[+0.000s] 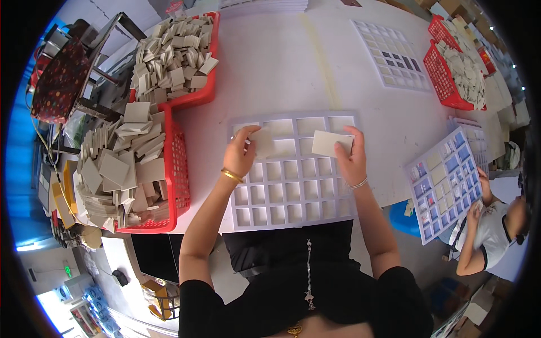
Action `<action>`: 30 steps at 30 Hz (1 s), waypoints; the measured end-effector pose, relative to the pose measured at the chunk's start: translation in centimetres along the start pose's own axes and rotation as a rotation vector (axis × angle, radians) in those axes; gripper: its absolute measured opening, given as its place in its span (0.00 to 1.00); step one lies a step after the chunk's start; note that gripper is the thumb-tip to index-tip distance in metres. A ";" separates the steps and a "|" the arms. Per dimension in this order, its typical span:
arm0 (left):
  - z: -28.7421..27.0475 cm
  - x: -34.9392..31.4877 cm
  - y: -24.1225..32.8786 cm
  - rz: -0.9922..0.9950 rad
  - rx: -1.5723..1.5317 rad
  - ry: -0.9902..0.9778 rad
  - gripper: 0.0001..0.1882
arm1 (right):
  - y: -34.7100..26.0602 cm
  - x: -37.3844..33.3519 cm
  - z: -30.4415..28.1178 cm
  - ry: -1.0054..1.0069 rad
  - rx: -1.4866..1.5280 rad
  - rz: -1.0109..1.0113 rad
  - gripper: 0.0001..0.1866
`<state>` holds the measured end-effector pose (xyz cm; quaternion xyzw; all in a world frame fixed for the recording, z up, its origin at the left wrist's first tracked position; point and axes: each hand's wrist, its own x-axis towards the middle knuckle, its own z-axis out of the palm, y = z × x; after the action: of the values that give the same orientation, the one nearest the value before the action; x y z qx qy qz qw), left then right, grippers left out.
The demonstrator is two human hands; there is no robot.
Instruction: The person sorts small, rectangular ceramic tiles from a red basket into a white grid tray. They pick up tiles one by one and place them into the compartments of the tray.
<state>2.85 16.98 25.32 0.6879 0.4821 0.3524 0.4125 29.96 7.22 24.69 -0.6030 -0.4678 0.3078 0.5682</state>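
A white compartment tray (293, 227) lies in front of me, with larger cells in its far rows and smaller cells in its nearer rows. Pale flat pieces show in its cells. My right hand (352, 158) pinches a cream rectangular tile (327, 143) above the tray's far right part. Over the far left cells, my left hand (241, 153) is curled around a second pale tile (262, 143), which partly blends with the tray behind it.
Red plastic baskets (179, 169) heaped with loose tiles (107, 169) stand at the left. Another filled tray (389, 53) lies at the far right, near more red baskets (442, 79). At the right, a co-worker (490, 231) holds a tilted tray (445, 183).
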 end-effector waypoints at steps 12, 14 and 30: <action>4.9 -0.2 -4.4 -0.433 -0.020 -0.077 0.09 | 1.4 1.2 -1.5 -0.010 0.138 0.104 0.09; 4.6 -0.2 -5.8 -0.310 0.194 -0.140 0.13 | 1.3 1.4 -1.1 -0.023 0.154 0.118 0.09; 4.1 0.5 -0.9 -0.298 0.903 -0.487 0.29 | 0.7 5.3 4.5 -0.165 0.131 0.127 0.08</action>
<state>6.28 16.67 22.88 0.7829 0.5685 -0.1227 0.2210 28.07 13.90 24.13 -0.5657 -0.4528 0.4217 0.5451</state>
